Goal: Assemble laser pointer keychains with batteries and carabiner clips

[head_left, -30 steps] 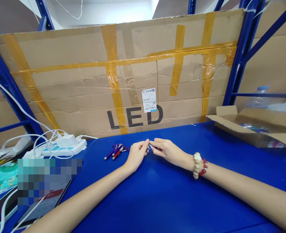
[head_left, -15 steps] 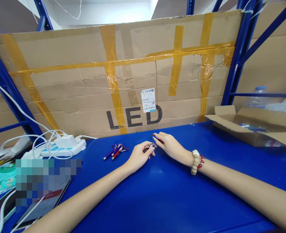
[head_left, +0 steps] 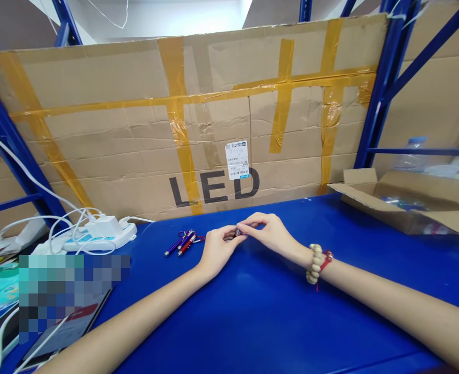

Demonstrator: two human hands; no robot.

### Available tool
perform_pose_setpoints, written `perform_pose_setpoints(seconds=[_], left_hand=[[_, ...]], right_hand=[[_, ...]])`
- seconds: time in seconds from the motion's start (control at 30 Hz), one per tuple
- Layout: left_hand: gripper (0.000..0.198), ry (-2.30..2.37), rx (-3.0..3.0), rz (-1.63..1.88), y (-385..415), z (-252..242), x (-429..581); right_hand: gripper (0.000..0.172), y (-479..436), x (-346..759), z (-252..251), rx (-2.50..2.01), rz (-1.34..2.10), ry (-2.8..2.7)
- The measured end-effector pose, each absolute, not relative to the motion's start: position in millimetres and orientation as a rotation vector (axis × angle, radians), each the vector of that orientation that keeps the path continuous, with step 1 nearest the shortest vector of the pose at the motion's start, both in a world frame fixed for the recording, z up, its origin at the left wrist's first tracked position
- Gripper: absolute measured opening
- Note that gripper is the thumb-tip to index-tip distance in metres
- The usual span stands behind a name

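Note:
My left hand (head_left: 218,251) is closed around a small pen-shaped torch (head_left: 239,231), of which only the silvery end shows. At that same end, the fingertips of my right hand (head_left: 271,235) are pinched together and touch my left fingers. What lies inside the right pinch is hidden. To the left, close by my left hand, a purple pen-shaped torch (head_left: 174,247) and a red one (head_left: 186,244) lie side by side on the blue table (head_left: 253,317). Both have silvery tips, and coloured clips lie at their far ends.
A white power strip (head_left: 126,236) with tangled cables stands at the left, with a phone (head_left: 69,332) nearer me. An open cardboard box (head_left: 393,218) sits at the back right. A taped cardboard sheet (head_left: 136,156) closes off the back between blue posts.
My right hand has moved slightly left, bringing its fingers onto the torch end in my left hand. The dark clip seen earlier in the right fingers is now hidden.

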State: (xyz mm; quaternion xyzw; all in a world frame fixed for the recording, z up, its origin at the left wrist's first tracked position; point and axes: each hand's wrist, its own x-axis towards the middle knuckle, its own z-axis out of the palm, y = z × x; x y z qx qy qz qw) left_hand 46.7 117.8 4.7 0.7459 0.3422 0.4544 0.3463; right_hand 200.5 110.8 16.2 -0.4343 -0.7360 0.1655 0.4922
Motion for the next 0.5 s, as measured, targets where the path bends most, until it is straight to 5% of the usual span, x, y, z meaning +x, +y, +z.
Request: perform_pose_setpoints(seconds=[0.5], left_hand=[[0.005, 0.811, 1.968, 1.227, 119, 5, 45]], right_hand=[[0.016, 125, 228, 22, -1.449, 0.103, -1.994]])
